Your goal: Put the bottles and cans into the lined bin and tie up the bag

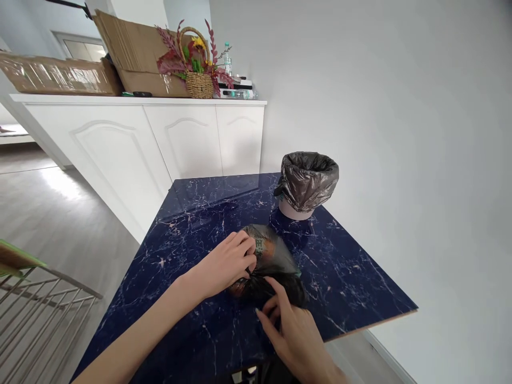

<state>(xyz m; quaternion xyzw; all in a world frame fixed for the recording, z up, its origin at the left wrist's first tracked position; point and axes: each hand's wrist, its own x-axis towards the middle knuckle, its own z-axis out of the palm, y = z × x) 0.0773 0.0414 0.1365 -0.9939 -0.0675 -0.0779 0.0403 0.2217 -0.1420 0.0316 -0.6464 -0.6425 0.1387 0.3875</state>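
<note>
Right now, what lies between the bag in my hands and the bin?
In the head view, only bare blue tabletop shows between the bag and the bin.

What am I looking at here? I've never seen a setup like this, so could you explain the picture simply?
There's no machine here, just a person's two bare hands. The single picture comes from a camera worn on their head, looking forward and down, so the arms reach in from the bottom.

They work over a dark blue, marble-patterned table. The left hand grips the gathered part of a dark, see-through plastic bag; something orange-brown shows through it, too unclear to name. The right hand has a finger against the bag; whether it grips is hard to tell.

Farther back on the table stands a small bin lined with another dark bag. Behind is a white cabinet.
</note>
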